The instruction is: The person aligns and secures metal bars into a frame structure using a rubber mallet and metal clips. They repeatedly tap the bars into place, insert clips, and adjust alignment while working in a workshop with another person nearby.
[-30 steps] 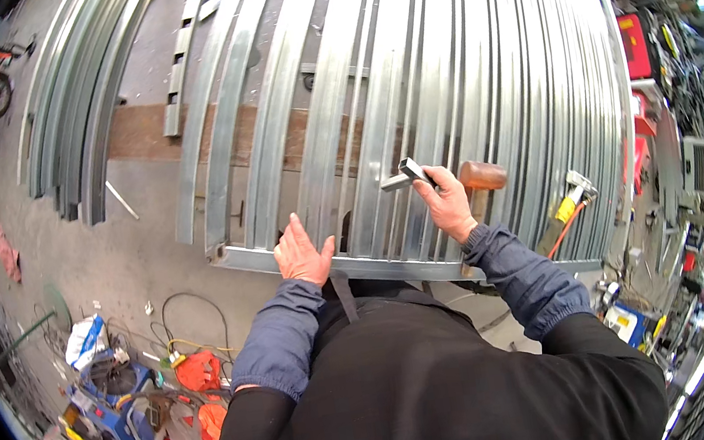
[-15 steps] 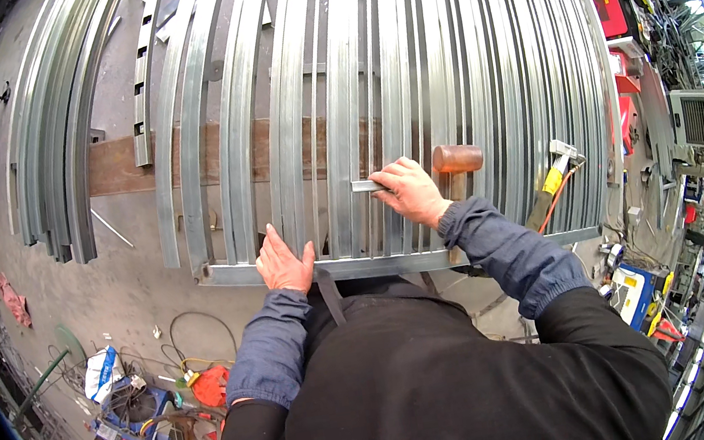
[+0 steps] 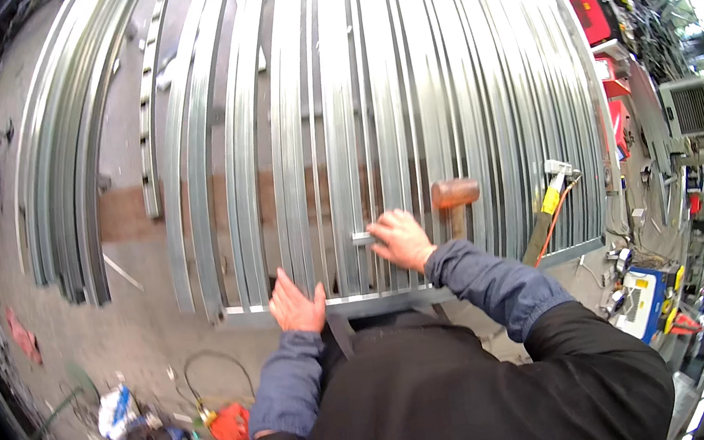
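My right hand (image 3: pixel 401 238) is over the galvanized steel bars (image 3: pixel 292 147) with its fingers closed on a short metal piece (image 3: pixel 363 238). That piece lies crosswise over the bars. To the left, my left hand (image 3: pixel 298 301) rests on the front steel rail (image 3: pixel 373 303) with its fingers stretched out and nothing in it. A mallet (image 3: pixel 455 194) with a brown cylindrical head lies on the bars just right of my right hand. Farther right is a tool with a silver head and yellow handle (image 3: pixel 552 199).
A separate bundle of steel bars (image 3: pixel 79 168) stands to the left, beside a slotted bar (image 3: pixel 149 131). A brown beam (image 3: pixel 131 217) runs beneath the bars. Cables, an orange item (image 3: pixel 230 424) and blue equipment clutter the floor at lower left. A blue-and-white machine (image 3: pixel 638 301) stands at lower right.
The view has shifted, so the bars and rail appear lower. My right hand and the short metal piece have moved slightly toward the front rail. My left hand stays on the rail.
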The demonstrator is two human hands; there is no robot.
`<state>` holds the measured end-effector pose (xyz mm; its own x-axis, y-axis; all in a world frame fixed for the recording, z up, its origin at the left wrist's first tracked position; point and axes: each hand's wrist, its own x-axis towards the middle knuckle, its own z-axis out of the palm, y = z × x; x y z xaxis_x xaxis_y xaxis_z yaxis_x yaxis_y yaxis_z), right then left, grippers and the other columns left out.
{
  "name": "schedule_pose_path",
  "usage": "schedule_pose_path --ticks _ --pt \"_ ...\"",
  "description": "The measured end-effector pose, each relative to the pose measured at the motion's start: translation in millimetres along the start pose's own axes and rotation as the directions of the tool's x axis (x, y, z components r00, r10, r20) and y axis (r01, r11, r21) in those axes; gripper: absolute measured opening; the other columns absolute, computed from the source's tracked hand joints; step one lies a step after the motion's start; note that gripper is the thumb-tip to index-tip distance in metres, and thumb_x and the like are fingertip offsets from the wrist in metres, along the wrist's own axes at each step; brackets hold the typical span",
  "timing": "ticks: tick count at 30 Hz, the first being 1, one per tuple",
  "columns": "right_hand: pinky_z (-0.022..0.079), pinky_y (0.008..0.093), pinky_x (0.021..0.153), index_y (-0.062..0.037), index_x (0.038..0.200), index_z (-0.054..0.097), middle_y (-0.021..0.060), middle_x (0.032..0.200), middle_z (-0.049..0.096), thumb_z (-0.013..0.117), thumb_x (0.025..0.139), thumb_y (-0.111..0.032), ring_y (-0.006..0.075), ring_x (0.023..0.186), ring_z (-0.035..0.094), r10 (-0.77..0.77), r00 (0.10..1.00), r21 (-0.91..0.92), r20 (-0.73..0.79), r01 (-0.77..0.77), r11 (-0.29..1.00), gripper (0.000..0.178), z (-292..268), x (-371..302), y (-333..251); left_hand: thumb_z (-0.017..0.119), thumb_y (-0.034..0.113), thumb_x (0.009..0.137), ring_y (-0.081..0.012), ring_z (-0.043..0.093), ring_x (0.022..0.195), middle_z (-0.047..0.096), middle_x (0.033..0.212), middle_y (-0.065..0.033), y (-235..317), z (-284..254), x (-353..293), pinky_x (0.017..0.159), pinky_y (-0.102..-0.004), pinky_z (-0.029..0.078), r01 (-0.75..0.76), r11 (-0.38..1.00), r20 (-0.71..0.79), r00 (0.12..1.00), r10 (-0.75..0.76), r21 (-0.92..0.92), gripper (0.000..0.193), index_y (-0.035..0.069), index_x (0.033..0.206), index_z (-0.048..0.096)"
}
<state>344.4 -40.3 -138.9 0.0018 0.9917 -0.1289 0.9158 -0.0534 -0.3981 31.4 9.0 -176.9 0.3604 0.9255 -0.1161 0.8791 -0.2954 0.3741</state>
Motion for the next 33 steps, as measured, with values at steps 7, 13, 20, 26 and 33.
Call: schedule_pose_path --ticks 7,13,20,26,33 --pt "0.043 0.046 0.107 -0.0088 0.134 0.065 0.0127 0.123 0.058 0.08 0.088 -0.036 0.0341 0.119 0.054 0.112 0.993 0.095 -0.026 -0.109 0.989 0.055 -22 1 -18 0.078 0.052 0.086 -0.0398 0.051 0.13 0.051 0.149 -0.0244 -2 2 -3 0.111 -0.0526 0.036 0.028 1.0 0.035 0.999 -0.029 0.003 0.11 -0.004 0.165 0.024" --pt "0.039 0.0468 0.114 -0.0086 0.144 0.058 0.0137 0.137 0.054 0.078 0.089 -0.034 0.0357 0.13 0.05 0.126 0.992 0.073 -0.025 -0.124 0.99 0.063 -15 -6 -21 0.077 0.052 0.087 -0.043 0.049 0.134 0.045 0.154 -0.0278 -5 1 -2 0.115 -0.053 0.036 -0.079 0.997 0.035 0.996 0.079 0.006 0.108 -0.003 0.165 0.025" --pt "0.04 0.047 0.112 -0.0116 0.15 0.053 0.0132 0.135 0.053 0.079 0.088 -0.028 0.0353 0.126 0.051 0.09 0.994 0.046 -0.056 -0.088 0.995 0.069 -12 -6 -20 0.076 0.046 0.09 -0.0462 0.047 0.135 0.038 0.158 -0.0291 -14 8 -3 0.114 -0.0545 0.039 -0.153 0.985 0.072 0.986 0.148 0.075 0.099 0.001 0.165 0.028" --pt "0.041 0.0463 0.11 -0.0136 0.151 0.053 0.0123 0.133 0.053 0.081 0.085 -0.026 0.0344 0.122 0.052 0.088 0.994 0.046 -0.068 -0.085 0.995 0.072 -9 -9 -16 0.075 0.046 0.091 -0.0455 0.049 0.132 0.038 0.157 -0.0279 -12 8 -5 0.112 -0.0551 0.04 -0.171 0.98 0.062 0.984 0.166 0.096 0.094 0.008 0.166 0.032" --pt "0.041 0.0454 0.109 -0.0129 0.15 0.054 0.0115 0.132 0.053 0.081 0.085 -0.026 0.0335 0.122 0.052 0.084 0.992 0.049 -0.097 -0.079 0.996 0.071 -9 -9 -16 0.075 0.045 0.092 -0.0462 0.05 0.131 0.038 0.156 -0.0276 -3 -4 0 0.111 -0.0558 0.041 -0.17 0.982 0.099 0.982 0.161 0.085 0.083 0.019 0.163 0.042"
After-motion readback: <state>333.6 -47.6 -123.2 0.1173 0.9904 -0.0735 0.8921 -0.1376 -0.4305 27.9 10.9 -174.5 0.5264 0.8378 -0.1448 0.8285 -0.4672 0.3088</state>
